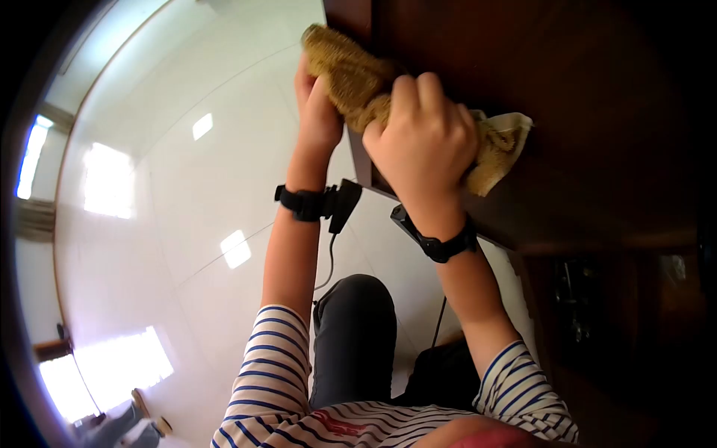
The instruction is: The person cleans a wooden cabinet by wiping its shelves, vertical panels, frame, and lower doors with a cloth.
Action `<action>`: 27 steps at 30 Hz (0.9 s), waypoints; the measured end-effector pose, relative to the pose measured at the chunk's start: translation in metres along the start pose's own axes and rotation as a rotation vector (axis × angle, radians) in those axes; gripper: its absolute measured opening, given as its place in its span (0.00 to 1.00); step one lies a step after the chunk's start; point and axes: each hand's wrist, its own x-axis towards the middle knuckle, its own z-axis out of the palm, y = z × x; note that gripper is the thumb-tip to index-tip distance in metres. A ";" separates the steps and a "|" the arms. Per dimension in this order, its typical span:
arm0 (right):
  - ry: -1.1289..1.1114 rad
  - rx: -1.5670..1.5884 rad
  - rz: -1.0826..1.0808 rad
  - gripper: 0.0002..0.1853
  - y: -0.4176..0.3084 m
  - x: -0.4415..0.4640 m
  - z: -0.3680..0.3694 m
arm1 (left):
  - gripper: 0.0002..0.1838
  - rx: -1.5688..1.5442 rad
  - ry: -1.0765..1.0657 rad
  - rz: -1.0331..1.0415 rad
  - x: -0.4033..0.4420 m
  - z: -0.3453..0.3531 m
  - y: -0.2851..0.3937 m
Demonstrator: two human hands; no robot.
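Note:
A yellow-brown terry cloth (347, 75) lies bunched against the edge of a dark brown wooden furniture piece (567, 89). My left hand (320, 108) grips the cloth's upper left part at the corner, its fingers mostly hidden behind the cloth. My right hand (426, 138) is closed around the middle of the cloth, knuckles up, over the dark wood. A loose end of the cloth with a pale hem sticks out to the right of my right hand. Black straps with devices sit on both wrists.
Shiny pale floor tiles (187, 179) reflect bright windows on the left. My bent knee (355, 321) is below my hands. A thin cable hangs from the left wrist device. Another person's legs (127, 429) show at the lower left. Dark shelving stands at the right.

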 end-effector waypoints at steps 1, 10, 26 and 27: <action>0.082 0.028 0.055 0.07 -0.002 0.002 0.001 | 0.12 -0.039 0.031 -0.019 0.000 0.003 -0.001; 0.220 0.290 0.185 0.07 0.004 0.005 0.011 | 0.15 0.122 0.097 0.065 0.016 0.014 0.000; -0.191 0.505 0.108 0.05 -0.015 0.027 -0.007 | 0.15 -0.090 0.247 0.078 0.031 -0.029 -0.002; -0.205 0.568 0.117 0.05 -0.014 0.025 0.000 | 0.16 -0.046 0.270 0.092 0.031 -0.020 0.001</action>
